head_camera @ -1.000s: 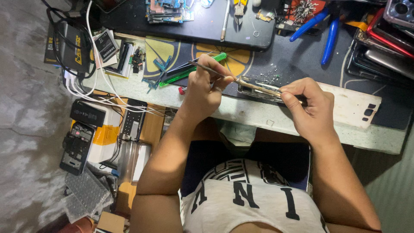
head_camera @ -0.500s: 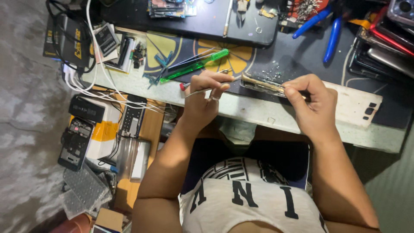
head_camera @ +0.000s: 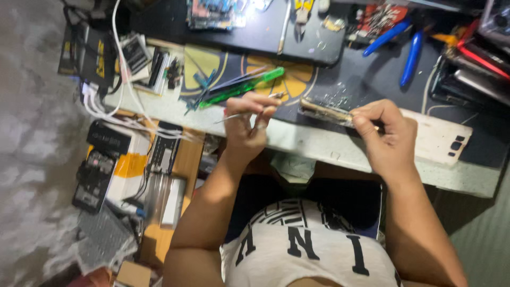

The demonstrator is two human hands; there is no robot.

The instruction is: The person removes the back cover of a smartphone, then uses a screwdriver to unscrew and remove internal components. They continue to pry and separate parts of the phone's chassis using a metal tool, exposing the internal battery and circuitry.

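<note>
My left hand point(head_camera: 251, 123) pinches thin metal tweezers point(head_camera: 236, 115) that lie roughly level, one end pointing left and the other toward the part in my other hand. My right hand point(head_camera: 383, 134) grips a narrow opened phone frame point(head_camera: 325, 111), held on edge over the front of the dark work mat point(head_camera: 345, 79). The two hands are a short gap apart above the pale bench edge point(head_camera: 319, 146). A green-handled screwdriver point(head_camera: 244, 86) lies on the mat just beyond my left hand.
A white phone back cover point(head_camera: 438, 139) rests by my right hand. Blue-handled pliers point(head_camera: 411, 53) and stacked phones point(head_camera: 478, 58) sit at the far right. White cables point(head_camera: 114, 101), batteries and a black box crowd the left; a meter and cartons lie on a low shelf point(head_camera: 170, 202).
The view has shifted and blurred a little. My left hand has drawn slightly back from the phone frame with the tweezers; my right hand keeps its grip.
</note>
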